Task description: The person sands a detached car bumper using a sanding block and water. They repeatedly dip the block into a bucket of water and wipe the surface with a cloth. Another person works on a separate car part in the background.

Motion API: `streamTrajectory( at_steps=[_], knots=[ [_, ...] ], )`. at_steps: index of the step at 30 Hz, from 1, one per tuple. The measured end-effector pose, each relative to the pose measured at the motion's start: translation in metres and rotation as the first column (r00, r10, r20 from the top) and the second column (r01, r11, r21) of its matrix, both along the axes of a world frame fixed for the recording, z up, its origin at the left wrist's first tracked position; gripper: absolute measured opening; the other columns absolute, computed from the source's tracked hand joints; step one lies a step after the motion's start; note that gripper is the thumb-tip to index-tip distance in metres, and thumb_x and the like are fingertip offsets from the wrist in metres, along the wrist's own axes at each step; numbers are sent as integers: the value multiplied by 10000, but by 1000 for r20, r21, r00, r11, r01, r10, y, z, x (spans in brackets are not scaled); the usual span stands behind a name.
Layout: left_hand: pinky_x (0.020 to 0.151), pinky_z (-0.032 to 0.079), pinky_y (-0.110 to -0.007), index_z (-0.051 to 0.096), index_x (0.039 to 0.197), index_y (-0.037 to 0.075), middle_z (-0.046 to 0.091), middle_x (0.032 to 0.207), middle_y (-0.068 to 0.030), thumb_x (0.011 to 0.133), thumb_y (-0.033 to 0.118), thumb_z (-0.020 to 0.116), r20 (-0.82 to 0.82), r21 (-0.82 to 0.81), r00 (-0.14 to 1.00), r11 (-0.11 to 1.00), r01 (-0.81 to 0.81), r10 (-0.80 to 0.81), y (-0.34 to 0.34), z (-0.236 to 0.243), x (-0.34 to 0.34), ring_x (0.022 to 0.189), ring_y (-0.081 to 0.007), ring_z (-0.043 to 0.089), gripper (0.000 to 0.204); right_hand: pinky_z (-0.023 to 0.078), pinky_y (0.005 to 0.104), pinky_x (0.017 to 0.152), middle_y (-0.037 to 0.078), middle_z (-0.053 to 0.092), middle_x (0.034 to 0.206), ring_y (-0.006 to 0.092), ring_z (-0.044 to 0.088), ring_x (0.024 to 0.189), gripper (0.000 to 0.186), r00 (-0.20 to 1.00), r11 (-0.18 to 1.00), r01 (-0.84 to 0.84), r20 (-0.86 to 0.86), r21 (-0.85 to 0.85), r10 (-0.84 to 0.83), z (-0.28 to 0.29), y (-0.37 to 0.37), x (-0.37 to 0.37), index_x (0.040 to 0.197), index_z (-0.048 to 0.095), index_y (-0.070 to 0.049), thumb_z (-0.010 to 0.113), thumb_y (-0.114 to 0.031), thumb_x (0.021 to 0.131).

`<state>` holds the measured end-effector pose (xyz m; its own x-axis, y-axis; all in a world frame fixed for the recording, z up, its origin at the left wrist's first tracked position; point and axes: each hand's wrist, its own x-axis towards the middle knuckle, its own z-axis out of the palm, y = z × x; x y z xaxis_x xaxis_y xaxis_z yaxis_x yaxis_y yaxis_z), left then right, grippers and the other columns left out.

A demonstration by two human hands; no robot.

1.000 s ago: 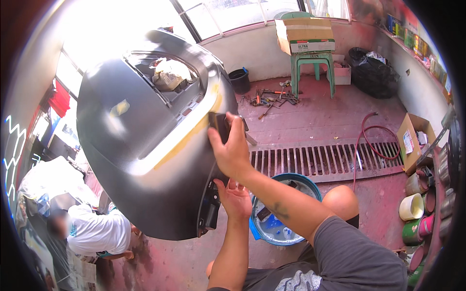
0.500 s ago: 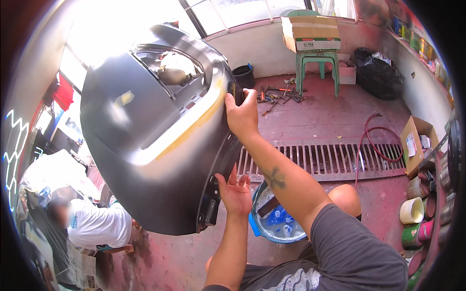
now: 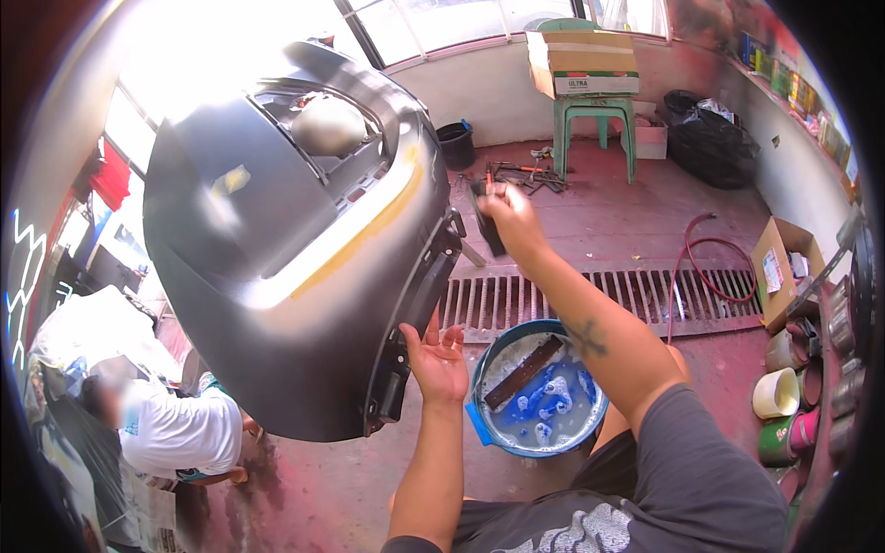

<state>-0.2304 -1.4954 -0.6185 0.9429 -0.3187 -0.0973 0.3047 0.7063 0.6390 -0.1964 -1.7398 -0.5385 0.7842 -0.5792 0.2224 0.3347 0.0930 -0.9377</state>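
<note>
A large black car body panel (image 3: pixel 221 267) with a pale sanded band and yellow patch (image 3: pixel 359 240) fills the left and centre. My left hand (image 3: pixel 433 364) is palm up at its lower right edge, fingers apart, touching it. My right hand (image 3: pixel 512 221) grips a dark sanding block (image 3: pixel 489 240), held off the panel to its right. Below that hand a blue tub (image 3: pixel 477 396) contains cloudy water, a dark flat bar (image 3: pixel 521 373) and something blue with suds.
Another person (image 3: pixel 175 433) in white bends at lower left. A green stool (image 3: pixel 631 138) bears a cardboard box (image 3: pixel 581 64). Scattered tools (image 3: pixel 521 180), a floor grate (image 3: pixel 608 295), red hose (image 3: pixel 710 258), open carton (image 3: pixel 784 267) and several cans (image 3: pixel 779 392) lie around the right and back.
My right hand has moved off the panel's edge to the right, taking the dark block with it. My left hand has shifted slightly upward, still at the edge.
</note>
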Motion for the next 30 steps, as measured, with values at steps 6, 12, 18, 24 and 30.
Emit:
streamTrajectory(
  at_steps=[6, 12, 18, 24, 30],
  knots=[
    [969, 521, -392, 640, 1518, 229, 750, 1436, 9, 1065, 693, 626, 24, -42, 999, 999, 30, -29, -14, 1, -5, 914, -189, 745, 649, 636, 454, 741, 163, 820, 1072, 282, 788, 892, 387, 85, 367, -928, -996, -65, 38, -85, 34, -108, 1069, 846, -45, 739, -381, 909],
    [965, 517, -386, 633, 1525, 229, 751, 1433, 7, 1071, 676, 632, 9, -34, 1000, 999, 10, -10, -7, 5, -6, 918, -187, 739, 636, 586, 534, 1036, 283, 697, 1407, 402, 730, 1278, 555, 402, 222, -850, -860, -478, -313, -226, 97, -175, 1535, 551, -116, 634, -373, 1051],
    [972, 510, -391, 654, 1494, 220, 754, 1425, 6, 1068, 679, 637, 2, -27, 1000, 999, 24, -24, -1, 3, -3, 923, -192, 736, 626, 608, 541, 971, 204, 767, 1321, 376, 771, 1195, 556, 315, 248, -895, -920, -370, -234, -172, 80, -181, 1460, 599, -141, 738, -168, 922],
    [985, 498, -391, 663, 1485, 214, 735, 1468, 6, 1061, 696, 633, 21, -15, 999, 1000, 24, -23, 1, 0, 0, 974, -185, 729, 642, 618, 495, 901, 210, 800, 1158, 378, 790, 1082, 625, 540, 410, -720, -823, -561, -178, -96, 64, -175, 1397, 603, -47, 868, -286, 884],
    [992, 494, -370, 629, 1526, 188, 692, 1533, -41, 1058, 709, 629, 12, 39, 998, 998, 57, -57, 12, -9, 8, 1054, -171, 694, 701, 621, 375, 855, 138, 778, 1223, 226, 782, 1000, 323, 662, 783, -537, -419, 314, 621, -125, 43, -142, 1333, 661, -36, 549, -304, 1191]
  ],
)
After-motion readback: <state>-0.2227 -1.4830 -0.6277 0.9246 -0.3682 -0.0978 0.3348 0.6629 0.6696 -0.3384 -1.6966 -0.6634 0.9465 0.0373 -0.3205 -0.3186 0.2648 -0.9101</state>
